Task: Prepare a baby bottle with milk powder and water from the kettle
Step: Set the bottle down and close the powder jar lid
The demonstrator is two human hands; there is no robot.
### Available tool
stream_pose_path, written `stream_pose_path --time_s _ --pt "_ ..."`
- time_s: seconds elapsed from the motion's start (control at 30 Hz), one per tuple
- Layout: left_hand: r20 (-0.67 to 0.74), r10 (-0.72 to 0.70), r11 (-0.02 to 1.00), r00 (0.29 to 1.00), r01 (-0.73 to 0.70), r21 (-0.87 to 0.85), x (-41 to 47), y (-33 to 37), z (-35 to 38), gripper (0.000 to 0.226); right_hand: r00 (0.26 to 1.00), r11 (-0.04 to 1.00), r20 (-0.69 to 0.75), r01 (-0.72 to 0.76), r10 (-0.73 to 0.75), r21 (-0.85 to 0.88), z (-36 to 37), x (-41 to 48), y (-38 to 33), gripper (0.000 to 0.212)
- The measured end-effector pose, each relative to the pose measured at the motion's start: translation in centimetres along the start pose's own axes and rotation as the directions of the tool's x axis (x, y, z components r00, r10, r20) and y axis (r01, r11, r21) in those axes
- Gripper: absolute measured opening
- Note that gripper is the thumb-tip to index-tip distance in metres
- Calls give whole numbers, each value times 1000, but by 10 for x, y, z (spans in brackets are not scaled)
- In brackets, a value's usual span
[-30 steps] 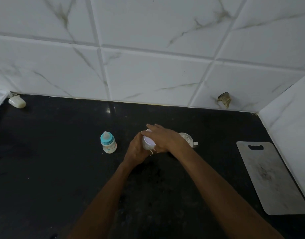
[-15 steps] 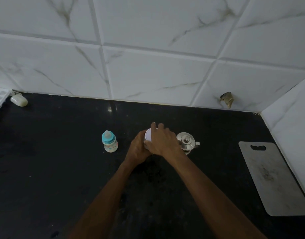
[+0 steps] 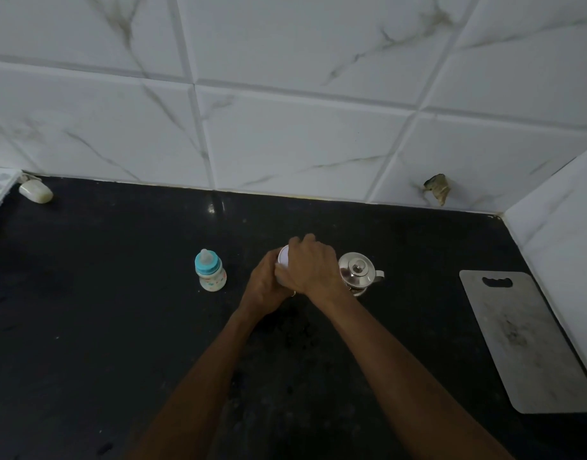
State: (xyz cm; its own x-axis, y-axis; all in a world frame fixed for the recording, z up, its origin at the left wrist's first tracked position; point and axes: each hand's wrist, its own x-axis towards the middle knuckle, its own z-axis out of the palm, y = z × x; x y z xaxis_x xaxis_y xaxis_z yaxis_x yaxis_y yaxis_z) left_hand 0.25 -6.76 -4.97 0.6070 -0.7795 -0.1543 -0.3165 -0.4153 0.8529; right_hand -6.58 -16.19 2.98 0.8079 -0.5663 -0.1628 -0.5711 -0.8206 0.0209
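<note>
A pale oval bar of soap [image 3: 36, 191] lies at the far left of the black stone bench [image 3: 103, 327], against the white marble-veined wall tiles [image 3: 285, 137]. Toward the centre, a small clear baby bottle with a teal collar and teat [image 3: 209, 270] stands upright, long axis vertical, teat up, with open bench on every side. Just beside it at 3 o'clock, the left hand [image 3: 263, 287] wraps the side of a white round container [image 3: 283, 257], fingers curled closed on it, while the right hand [image 3: 313, 265] clamps over its top, fingers [image 3: 300, 242] bent down around the lid. At 3 o'clock of the hands stands a small steel lidded kettle [image 3: 356, 272], knob up. A grey rectangular cutting board [image 3: 530, 343] lies flat near the right wall.
</note>
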Motion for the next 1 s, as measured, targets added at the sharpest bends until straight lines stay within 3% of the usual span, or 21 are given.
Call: stream_pose_path --time_s 0.13,0.27,0.37,0.5,0.63,1.0 --pt "-3 18 1000 1000 -18 11 1 -2 2 83 999 1000 35 -3 3 23 3 -1 5 78" --pt "16 -37 999 999 36 39 7 -13 5 85 955 976 203 210 -216 49 -4 2 23 91" --pt "148 -64 994 987 51 92 15 -9 9 68 907 945 275 328 -317 9 -7 6 33 90" --pt "108 -32 994 994 20 108 12 -8 9 73 920 934 196 354 -339 -46 -3 5 33 83" --pt "-15 -17 999 1000 16 -31 2 -14 7 85 946 945 107 317 -307 -84 9 0 27 79" --pt "-3 11 997 1000 -11 -75 6 -19 15 87 963 967 88 254 -255 26 21 -1 24 85"
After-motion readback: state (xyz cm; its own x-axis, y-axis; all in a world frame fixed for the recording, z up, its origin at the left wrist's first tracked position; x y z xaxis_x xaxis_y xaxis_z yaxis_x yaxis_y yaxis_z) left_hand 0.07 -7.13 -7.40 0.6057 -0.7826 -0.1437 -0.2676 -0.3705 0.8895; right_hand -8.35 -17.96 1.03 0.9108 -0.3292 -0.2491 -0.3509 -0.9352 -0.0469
